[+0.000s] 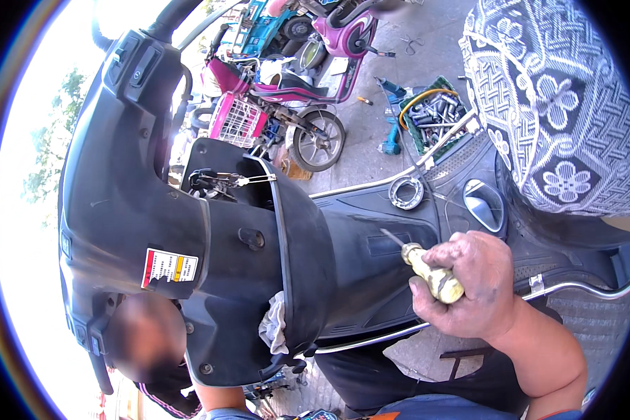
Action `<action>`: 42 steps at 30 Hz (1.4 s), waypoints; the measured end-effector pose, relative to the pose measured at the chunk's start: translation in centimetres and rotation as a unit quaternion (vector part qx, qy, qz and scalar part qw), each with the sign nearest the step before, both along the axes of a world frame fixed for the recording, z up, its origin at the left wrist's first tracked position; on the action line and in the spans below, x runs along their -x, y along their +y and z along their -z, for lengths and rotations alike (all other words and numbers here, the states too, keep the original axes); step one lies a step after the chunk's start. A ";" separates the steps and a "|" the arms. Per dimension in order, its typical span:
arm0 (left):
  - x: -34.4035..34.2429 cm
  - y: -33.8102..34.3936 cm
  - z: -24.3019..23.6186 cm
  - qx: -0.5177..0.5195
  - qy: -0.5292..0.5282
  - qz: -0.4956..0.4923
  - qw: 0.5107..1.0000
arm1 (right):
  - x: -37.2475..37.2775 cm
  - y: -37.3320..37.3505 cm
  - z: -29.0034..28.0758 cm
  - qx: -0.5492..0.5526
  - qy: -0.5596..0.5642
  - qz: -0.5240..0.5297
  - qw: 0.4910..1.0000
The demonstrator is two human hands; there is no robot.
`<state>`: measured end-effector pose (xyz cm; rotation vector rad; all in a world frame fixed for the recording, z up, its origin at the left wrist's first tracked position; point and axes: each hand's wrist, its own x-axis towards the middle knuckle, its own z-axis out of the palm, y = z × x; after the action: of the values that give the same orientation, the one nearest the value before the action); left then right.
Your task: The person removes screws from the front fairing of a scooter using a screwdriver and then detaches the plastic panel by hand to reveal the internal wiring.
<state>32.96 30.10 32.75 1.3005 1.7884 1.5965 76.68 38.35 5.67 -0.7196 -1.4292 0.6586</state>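
My right hand (472,280) is closed around the yellowish handle of a screwdriver (432,273). Its thin shaft points up and left, over the footboard (371,269) of a black scooter. Only part of my left forearm (220,397) shows at the lower edge; the hand is hidden behind the scooter's black front panel (241,336). On the footboard beyond the screwdriver lie a round metal ring (406,191) and a rear-view mirror (483,204). A crumpled pale cloth (274,323) sits at the panel's edge. An opening in the panel exposes metal parts (220,180).
A patterned seat cover (560,105) fills the upper right. On the ground beyond are a green tray (420,143) of metal tools, a blue power drill (392,136), and a pink electric bike (280,94). Another person (162,395) is at the lower left.
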 end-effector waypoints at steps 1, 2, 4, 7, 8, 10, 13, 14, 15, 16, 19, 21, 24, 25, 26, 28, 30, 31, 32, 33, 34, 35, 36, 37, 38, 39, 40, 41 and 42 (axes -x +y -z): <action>0.2 0.3 0.1 0.001 0.001 0.000 1.000 | -0.1 -0.2 0.0 0.001 -0.005 -0.003 1.000; 0.6 0.5 0.3 -0.001 -0.003 0.003 1.000 | -0.2 -0.5 -0.2 0.000 -0.011 -0.006 1.000; 1.6 1.4 0.7 -0.001 -0.005 0.011 1.000 | 0.2 -1.1 -0.2 -0.012 -0.022 -0.009 1.000; 2.4 1.8 -1.1 0.007 0.018 0.015 1.000 | 1.3 -2.4 -0.8 -0.029 -0.018 -0.034 0.999; 3.8 3.4 0.7 0.005 0.006 0.044 0.999 | 1.7 -2.8 -0.4 -0.048 -0.041 -0.019 0.998; 4.7 4.3 0.3 0.002 0.014 0.065 0.998 | 2.6 -3.9 -0.6 -0.081 -0.066 -0.016 0.994; 5.2 6.4 0.4 0.008 0.052 0.095 0.994 | 3.8 -5.4 -1.2 -0.083 -0.095 -0.009 0.992; 5.3 6.0 0.1 0.012 0.072 0.096 0.993 | 4.1 -6.0 -1.6 -0.082 -0.116 -0.011 0.990; 5.7 5.2 0.5 0.014 0.090 0.095 0.991 | 4.9 -6.8 -1.7 -0.083 -0.122 -0.009 0.989; 5.4 4.7 1.5 0.015 0.094 0.094 0.991 | 5.5 -7.5 -1.7 -0.072 -0.144 -0.013 0.987; -2.8 3.8 0.2 0.041 0.042 0.099 0.993 | 5.6 -10.0 -0.8 -0.038 -0.196 0.014 0.980; -3.7 2.5 -0.9 -0.013 0.060 0.138 0.989 | 5.4 -13.2 0.2 0.004 -0.183 0.030 0.983; -5.1 -1.8 -3.3 -0.045 -0.036 0.206 0.977 | 4.8 -18.1 2.4 0.053 -0.183 0.052 0.980; -4.5 -3.2 -3.9 -0.065 -0.052 0.199 0.977 | 4.6 -19.6 2.8 0.069 -0.181 0.056 0.979; -3.9 -4.0 -4.2 -0.086 -0.069 0.196 0.974 | 4.4 -20.8 3.3 0.083 -0.180 0.066 0.978; -2.9 -6.1 -5.2 -0.118 -0.120 0.192 0.967 | 4.5 -23.2 3.9 0.112 -0.196 0.066 0.972; -2.4 -8.2 -6.2 -0.143 -0.189 0.195 0.952 | 4.9 -24.9 4.8 0.123 -0.209 0.067 0.968; -1.6 -9.4 -6.7 -0.151 -0.195 0.195 0.949 | 5.6 -25.6 4.9 0.150 -0.217 0.038 0.964; -0.7 -10.5 -7.1 -0.157 -0.202 0.195 0.947 | 6.3 -26.2 4.6 0.156 -0.242 0.013 0.958; -0.1 -11.3 -7.4 -0.163 -0.209 0.196 0.944 | 7.1 -26.8 4.3 0.161 -0.267 -0.010 0.950; 0.3 -11.9 -7.8 -0.187 -0.222 0.209 0.934 | 7.8 -27.3 4.0 0.167 -0.291 -0.033 0.941; 0.4 -11.7 -8.0 -0.210 -0.240 0.226 0.920 | 8.1 -27.5 4.8 0.145 -0.309 -0.056 0.938; 0.3 -11.9 -8.6 -0.232 -0.255 0.240 0.908 | 8.6 -28.0 4.2 0.130 -0.325 -0.069 0.934; -0.2 -11.9 -9.3 -0.254 -0.227 0.233 0.911 | 9.1 -28.5 3.6 0.115 -0.341 -0.080 0.929; 0.0 -11.5 -9.6 -0.272 -0.185 0.221 0.918 | 9.7 -29.2 3.1 0.099 -0.358 -0.092 0.924; 0.5 -11.2 -10.0 -0.290 -0.141 0.205 0.924 | 10.6 -30.0 2.7 0.067 -0.339 -0.102 0.933; 1.1 -10.8 -10.2 -0.306 -0.097 0.189 0.928 | 11.3 -30.9 2.1 0.084 -0.356 -0.124 0.922; 1.6 -10.2 -9.9 -0.289 -0.111 0.196 0.931 | 12.0 -31.5 1.8 0.082 -0.355 -0.146 0.920; 1.6 -10.1 -9.9 -0.265 -0.127 0.204 0.934 | 12.9 -32.0 1.6 0.078 -0.352 -0.170 0.917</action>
<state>31.35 20.03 42.64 1.4818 0.8800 1.9490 63.83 6.35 4.06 -0.8914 -2.2204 0.8329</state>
